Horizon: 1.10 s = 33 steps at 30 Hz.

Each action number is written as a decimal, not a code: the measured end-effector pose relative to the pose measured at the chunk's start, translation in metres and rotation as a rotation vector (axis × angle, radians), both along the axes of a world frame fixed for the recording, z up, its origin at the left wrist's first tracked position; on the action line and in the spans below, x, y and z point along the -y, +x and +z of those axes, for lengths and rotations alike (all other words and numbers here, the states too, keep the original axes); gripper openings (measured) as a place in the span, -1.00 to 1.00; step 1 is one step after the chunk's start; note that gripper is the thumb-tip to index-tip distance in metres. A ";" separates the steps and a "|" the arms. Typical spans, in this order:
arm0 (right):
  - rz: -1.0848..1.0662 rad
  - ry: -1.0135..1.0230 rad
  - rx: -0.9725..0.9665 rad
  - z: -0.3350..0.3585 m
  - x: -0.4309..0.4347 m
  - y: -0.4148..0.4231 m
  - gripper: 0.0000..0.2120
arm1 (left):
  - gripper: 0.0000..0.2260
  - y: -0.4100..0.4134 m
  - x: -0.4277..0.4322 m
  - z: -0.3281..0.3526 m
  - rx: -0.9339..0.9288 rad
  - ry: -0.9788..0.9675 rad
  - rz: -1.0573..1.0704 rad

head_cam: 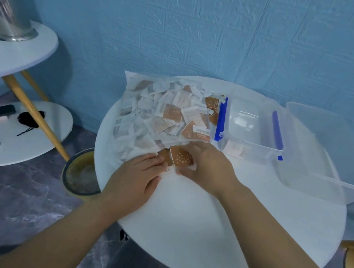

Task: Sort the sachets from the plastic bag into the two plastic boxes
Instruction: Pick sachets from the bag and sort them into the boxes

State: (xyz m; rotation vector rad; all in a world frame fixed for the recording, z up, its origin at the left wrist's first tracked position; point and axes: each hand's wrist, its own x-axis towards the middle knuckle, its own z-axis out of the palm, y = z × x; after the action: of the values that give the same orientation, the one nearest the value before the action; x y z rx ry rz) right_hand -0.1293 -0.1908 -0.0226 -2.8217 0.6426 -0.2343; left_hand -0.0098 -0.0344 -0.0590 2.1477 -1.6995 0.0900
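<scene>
right hand (209,166) is curled round a small stack of brown sachets (181,157) at the near mouth of the plastic bag (151,110), pinching them between thumb and fingers. left hand (137,179) lies with fairly straight fingers pressed on the bag's edge, touching another brown sachet just beside the stack. the bag sits flat on the round table (212,234), heaped with white and brown sachets, so most of the sorting looks to be ahead. now the risks, as i read them: that stack is loose, and a weak pinch could fan it out on the lift and drop 1 or 2 over the near rim. if the left hand lets go, the slippery bag could drag along and spill its heap. mixing is the other danger: the 2 boxes sit side by side, the small box (250,128) just right of the bag and the large box (332,159) beyond it, so a careless toss could land in the wrong 1. something pale shows low in the small box, too blurred to call. its blue clip (221,118) stands between bag and opening. off left there's a side table (7,56) with a metal cup (8,12), and a bin (80,171) below the table edge where strays could fall.
</scene>
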 end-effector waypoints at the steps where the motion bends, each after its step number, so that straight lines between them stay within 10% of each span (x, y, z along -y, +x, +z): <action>1: -0.016 0.000 0.005 0.002 0.000 0.001 -0.46 | -0.65 0.000 -0.002 -0.001 -0.017 -0.026 0.000; 11: -0.018 -0.042 0.392 -0.007 -0.002 -0.009 -0.82 | -0.65 0.002 -0.005 0.001 -0.045 -0.112 -0.006; 16: -0.296 0.452 0.581 0.003 0.001 -0.019 -0.87 | -0.72 -0.004 -0.003 0.007 -0.141 -0.310 0.062; 20: -0.361 0.981 0.727 0.016 -0.010 -0.026 -0.84 | -0.84 -0.006 0.003 0.023 -0.406 -0.430 0.334; 26: -0.343 1.122 0.686 0.017 -0.031 -0.015 -0.91 | -0.87 -0.022 0.015 0.031 -1.040 -0.471 0.421; 33: -0.284 1.007 0.609 0.005 -0.033 0.003 -0.95 | -0.84 -0.013 0.003 0.027 -0.738 -0.144 0.237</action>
State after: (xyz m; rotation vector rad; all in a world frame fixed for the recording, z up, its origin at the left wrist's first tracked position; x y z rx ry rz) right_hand -0.1259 -0.1573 -0.0175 -1.5841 0.7248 -0.5873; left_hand -0.0230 -0.0371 -0.0323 1.9185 -0.9840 -0.4469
